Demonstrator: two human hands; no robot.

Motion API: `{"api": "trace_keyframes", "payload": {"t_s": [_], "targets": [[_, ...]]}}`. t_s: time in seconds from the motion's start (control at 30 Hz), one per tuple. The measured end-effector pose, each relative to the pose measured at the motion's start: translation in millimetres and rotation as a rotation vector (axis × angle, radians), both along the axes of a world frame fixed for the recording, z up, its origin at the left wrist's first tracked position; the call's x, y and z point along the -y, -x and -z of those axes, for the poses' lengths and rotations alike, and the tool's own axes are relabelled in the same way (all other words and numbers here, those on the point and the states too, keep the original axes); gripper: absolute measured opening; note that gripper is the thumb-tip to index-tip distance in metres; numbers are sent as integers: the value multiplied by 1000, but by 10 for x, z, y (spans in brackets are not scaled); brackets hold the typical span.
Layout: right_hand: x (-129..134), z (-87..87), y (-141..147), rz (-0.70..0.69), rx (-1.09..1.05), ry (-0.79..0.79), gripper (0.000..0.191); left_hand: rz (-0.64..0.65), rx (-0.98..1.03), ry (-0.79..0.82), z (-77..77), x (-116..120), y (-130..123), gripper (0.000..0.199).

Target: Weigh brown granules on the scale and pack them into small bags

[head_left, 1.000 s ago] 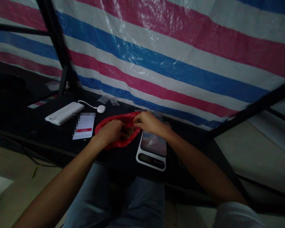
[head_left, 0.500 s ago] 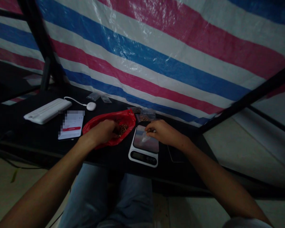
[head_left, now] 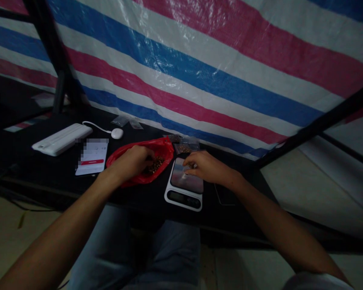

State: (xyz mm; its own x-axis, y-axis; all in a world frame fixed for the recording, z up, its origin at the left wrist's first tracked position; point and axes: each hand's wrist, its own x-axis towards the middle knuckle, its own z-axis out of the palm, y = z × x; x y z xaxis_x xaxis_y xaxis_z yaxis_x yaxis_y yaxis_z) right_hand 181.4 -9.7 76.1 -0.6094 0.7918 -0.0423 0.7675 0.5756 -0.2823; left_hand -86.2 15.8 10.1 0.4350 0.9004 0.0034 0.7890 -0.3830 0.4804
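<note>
Head view: looks forward and down at a black table [head_left: 145,203], with the person seated and both forearms reaching out over it.

Left hand [head_left: 133,163]: curled down into the mouth of a red plastic bag [head_left: 166,148], knuckles up, fingers among brown granules [head_left: 155,165].

Left grip: closed loosely around or among the granules; whether it pinches any of them is hidden behind the hand, so I cannot tell.

Right hand [head_left: 207,168]: hovers low over the platform of a digital kitchen scale [head_left: 184,196], fingers drawn together. A pale glint lies under them; it could be a small item or a reflection, and I cannot tell which.

Right grip: pinched-looking, but I cannot tell whether it holds anything.

Granules: lie in a heap in the open bag, which sits on the table just left of the scale.

Handling: the granules look light, hard and loose, likely to roll or scatter, so a small pinch or a scoop seems safest. The bag looks thin, soft and slippery; its gathered rim looks the best place to hold it.

Nearby: two small zip bags [head_left: 184,148] sit behind the scale. Farther left lie a white power bank [head_left: 62,139] and a card with a red bar [head_left: 90,162], partly pixelated.
</note>
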Motion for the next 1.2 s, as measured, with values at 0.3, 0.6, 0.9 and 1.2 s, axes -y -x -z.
{"api": "trace_keyframes", "payload": {"t_s": [0.3, 0.6, 0.9, 1.2], "targets": [[44, -14, -73, 41, -149, 6, 20, 149, 153, 4, -161, 16, -138, 25], [-19, 168, -353, 189, -375, -27, 18, 429, 185, -103, -447, 104, -905, 27], [73, 285, -515, 232, -413, -44, 14, 449, 62, -98, -324, 105, -1023, 27], [120, 321, -547, 239, -394, -72, 14, 405, 207, -14, -342, 127, -1083, 37]]}}
